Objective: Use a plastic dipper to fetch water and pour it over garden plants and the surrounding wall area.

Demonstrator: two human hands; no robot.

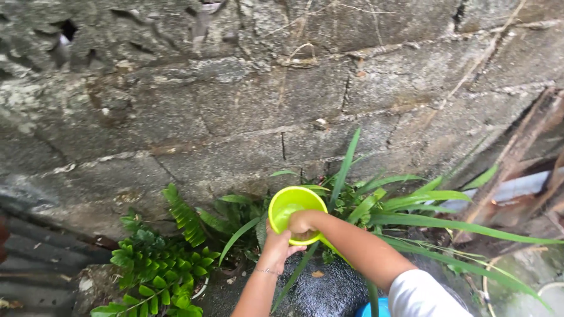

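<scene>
Both hands grasp a lime-green bowl (295, 212), left hand (275, 246) underneath, right hand (302, 222) on its rim, tilted over plants (376, 202) near a stone wall (235, 105).

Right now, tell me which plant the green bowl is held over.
The long-bladed plant right of centre. The green bowl, gripped by the left hand and right hand, sits among its strap leaves; the glossy small-leaved plant stands apart, lower left.

No packages, labels, signs or screens show anywhere in this view.
</scene>
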